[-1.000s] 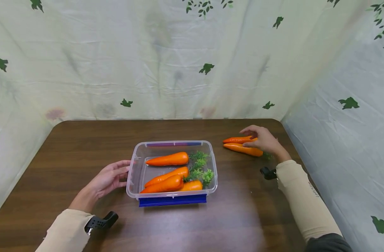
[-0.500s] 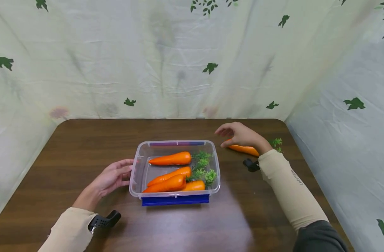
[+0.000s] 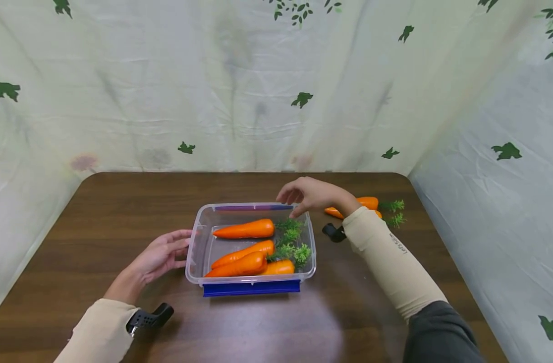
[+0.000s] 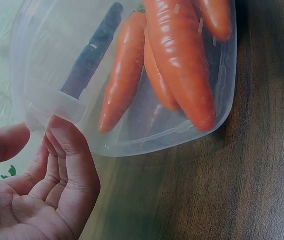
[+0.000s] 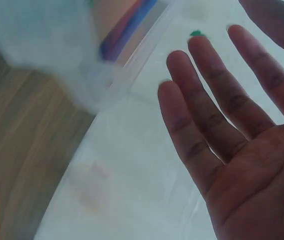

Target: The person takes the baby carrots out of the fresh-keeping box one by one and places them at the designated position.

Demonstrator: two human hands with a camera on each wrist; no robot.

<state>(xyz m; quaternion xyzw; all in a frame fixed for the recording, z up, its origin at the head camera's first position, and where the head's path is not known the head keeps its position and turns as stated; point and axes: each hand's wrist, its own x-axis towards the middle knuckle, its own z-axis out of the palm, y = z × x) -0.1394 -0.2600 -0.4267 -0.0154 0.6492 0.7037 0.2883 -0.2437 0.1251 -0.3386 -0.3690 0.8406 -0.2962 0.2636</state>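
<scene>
- the left hand of a person seated or standing at a brown wooden table has its fingers gently bent and the thumb apart from them; its fingertips touch the side of a clear plastic container.
- the container stands just to the right of that hand, its blue latch along the edge nearest the person.
- four orange carrots lie inside, to the right of the left hand: an upper carrot by itself, and three close together below it, with a front carrot leaning over its neighbours. the tips that show point toward the left hand.
- feathery green tops gather at the container's right side, just below the right hand.
- the right hand hangs above the container's far right corner; its own wrist view shows the fingers spread, well clear of one another, with the blurred container beside the fingertips.
- two more carrots with green tops lie on the table to the right of the right hand, partly hidden by its wrist and sleeve.
- beyond both hands hangs a pale cloth printed with green leaves.
</scene>
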